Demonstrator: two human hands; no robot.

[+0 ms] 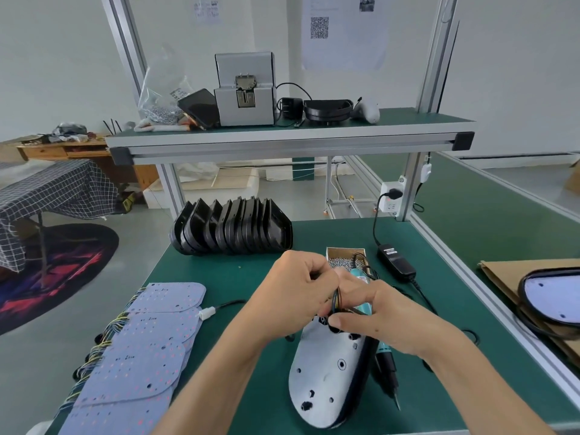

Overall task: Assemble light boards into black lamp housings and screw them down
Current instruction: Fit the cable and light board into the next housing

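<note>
Both your hands meet over the far end of the light board (326,368), which sits white face up inside a black lamp housing (361,381) on the green surface (238,277), just in front of you.

Your left hand (292,287): fingers curled in, pinching the bundle of wires (335,298) that rises from the board's far end. Your right hand (376,315): thumb and fingers closed on the same wires, lower down, where they meet the board. How the wires pass through the housing is hidden under your fingers.

An electric screwdriver (387,368) lies on the surface just right of the housing, tip pointing toward you, its teal body partly under your right hand. Beyond your hands, a small box of screws (340,260) stands open. A black power adapter (397,262) lies to its right, cord running up to a wall socket (390,199).

To your left, a fanned stack of light boards (141,350) lies overlapping, coloured wires trailing off its left edge. Near it, a white connector (207,313) on a black lead. At the far left of the surface, a row of empty black housings (232,227) stands on edge, packed together.

Far right, on cardboard (499,274), a finished lamp (555,296) lies partly out of frame.
</note>
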